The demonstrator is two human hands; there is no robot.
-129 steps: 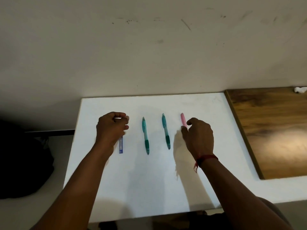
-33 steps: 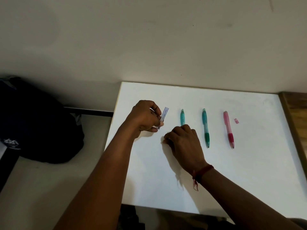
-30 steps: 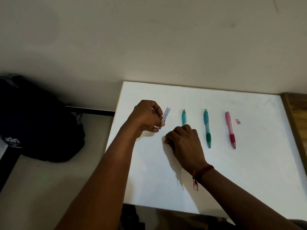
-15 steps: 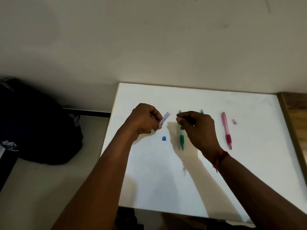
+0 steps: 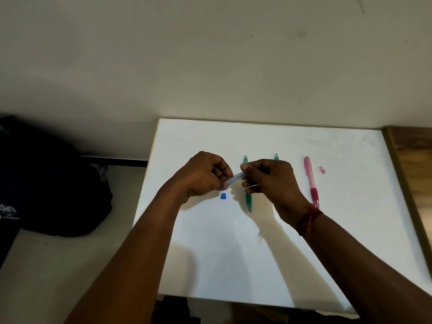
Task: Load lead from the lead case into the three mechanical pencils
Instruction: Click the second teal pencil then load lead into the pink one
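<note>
White table (image 5: 233, 253), pink pencil (image 5: 312, 181), pale scuffed wall (image 5: 210, 54)

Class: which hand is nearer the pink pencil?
Right. The right hand sits just left of the pink pencil; the left hand is farther left, beyond the lead case.

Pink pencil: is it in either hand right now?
No, the pink pencil lies on the white table, right of the right hand and untouched.

The right hand (image 5: 271, 181) hides most of the middle green pencil (image 5: 276, 156).
</note>
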